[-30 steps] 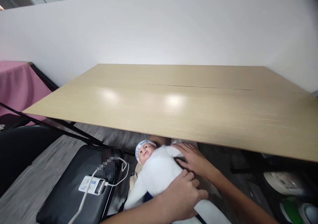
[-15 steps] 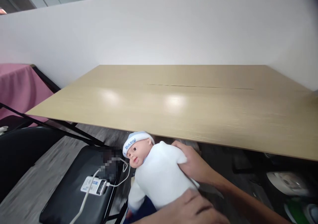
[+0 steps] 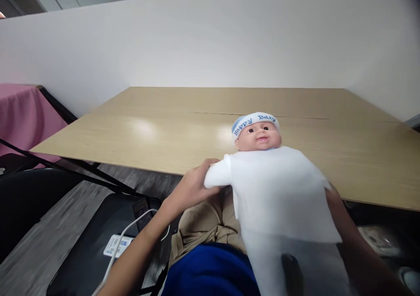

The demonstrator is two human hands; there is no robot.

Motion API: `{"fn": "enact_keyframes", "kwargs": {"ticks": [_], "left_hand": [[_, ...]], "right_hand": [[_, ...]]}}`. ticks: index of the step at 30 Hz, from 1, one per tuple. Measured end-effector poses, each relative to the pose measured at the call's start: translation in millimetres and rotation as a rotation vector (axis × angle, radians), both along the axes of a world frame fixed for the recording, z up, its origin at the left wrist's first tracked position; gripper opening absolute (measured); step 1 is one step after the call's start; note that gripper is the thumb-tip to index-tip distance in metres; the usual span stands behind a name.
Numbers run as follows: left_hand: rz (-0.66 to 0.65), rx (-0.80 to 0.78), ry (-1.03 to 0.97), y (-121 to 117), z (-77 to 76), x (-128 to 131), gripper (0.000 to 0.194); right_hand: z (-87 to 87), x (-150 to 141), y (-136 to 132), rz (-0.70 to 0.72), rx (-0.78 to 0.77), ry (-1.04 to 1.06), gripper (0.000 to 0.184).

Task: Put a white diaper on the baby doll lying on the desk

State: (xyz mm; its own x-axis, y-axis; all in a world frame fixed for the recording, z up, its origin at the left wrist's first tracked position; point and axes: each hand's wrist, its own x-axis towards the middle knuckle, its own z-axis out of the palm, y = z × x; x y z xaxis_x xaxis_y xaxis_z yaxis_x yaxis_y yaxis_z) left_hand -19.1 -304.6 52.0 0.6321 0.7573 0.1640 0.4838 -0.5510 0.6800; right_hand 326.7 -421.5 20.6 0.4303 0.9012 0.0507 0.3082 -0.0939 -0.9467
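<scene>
My left hand (image 3: 193,186) pinches a baby doll's (image 3: 278,195) sleeve (image 3: 218,173), lower right of centre; my right hand's (image 3: 332,196) grip is hidden. Slipping cloth could tip the doll sideways.

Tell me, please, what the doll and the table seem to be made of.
Doll: head probably vinyl or similar plastic, smooth with moulded features; white clothes apparently fabric, matte and without glints. Table: wood or laminate, I cannot tell which; tan like wood, glossy with bright reflections.

Blue top (image 3: 210,272); beige trousers (image 3: 201,221); bare forearms (image 3: 144,245)
</scene>
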Motion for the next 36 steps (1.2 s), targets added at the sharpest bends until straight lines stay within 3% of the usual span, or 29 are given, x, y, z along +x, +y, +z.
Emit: {"fn": "enact_keyframes", "kwargs": {"ticks": [3,5,7,11,17,22,29,36], "left_hand": [[-0.017,-0.002,0.023,30,-5.7,10,0.059],[-0.025,-0.003,0.02,42,-11.6,11,0.058],[-0.027,-0.008,0.028,48,-17.5,9,0.06],[-0.012,0.024,0.087,49,-27.9,2,0.054],[0.013,0.293,0.256,68,-40.9,-2,0.042],[0.074,0.389,0.329,113,-47.5,7,0.043],[0.047,0.42,0.332,206,-53.4,17,0.053],[0.073,0.429,0.359,286,-56.1,20,0.059]], "right_hand": [[3.8,23,15,-0.012,-0.118,-0.254,0.051],[-1.4,44,17,0.019,-0.183,-0.532,0.051],[-11.9,62,14,0.066,-0.201,-0.684,0.051],[-38.1,82,6,0.167,-0.074,-0.714,0.046],[-61.4,90,23,0.135,-0.018,-0.763,0.047],[-64.0,98,75,0.163,-0.007,-0.771,0.052],[-60.3,104,165,0.165,0.022,-0.764,0.06],[-60.3,115,248,0.202,0.083,-0.797,0.057]]}}
